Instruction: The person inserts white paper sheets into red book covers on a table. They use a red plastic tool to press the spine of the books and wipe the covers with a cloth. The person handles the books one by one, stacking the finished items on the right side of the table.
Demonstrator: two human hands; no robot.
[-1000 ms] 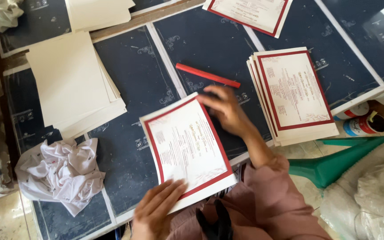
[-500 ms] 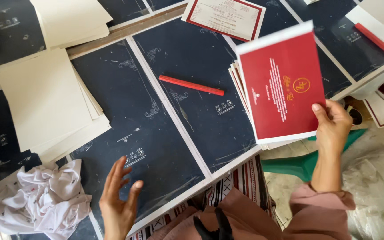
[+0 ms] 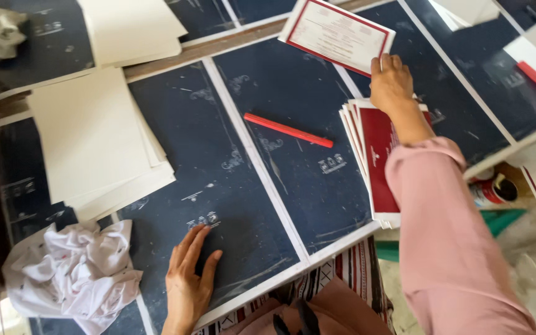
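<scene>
Resting flat with spread fingers, left hand [image 3: 188, 282] on dark work surface [image 3: 218, 180], crumpled white cloth [image 3: 72, 276] just to its left.
Beyond, right hand [image 3: 392, 84] now moved off stack of red cards [image 3: 379, 161], gripping edge of single red-bordered card [image 3: 336, 36] farther away; red stick [image 3: 288, 130] lying between hands, untouched.

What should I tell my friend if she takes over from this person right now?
Left hand: flat on the dark blue table, holding nothing.
Right hand: reaching to the red-bordered white card at the far side, fingers on its edge.
Stack of red cards: under the right forearm, near the table's edge.
Red stick: lying loose mid-table.
Blank cream sheets and crumpled cloth: left side.
</scene>
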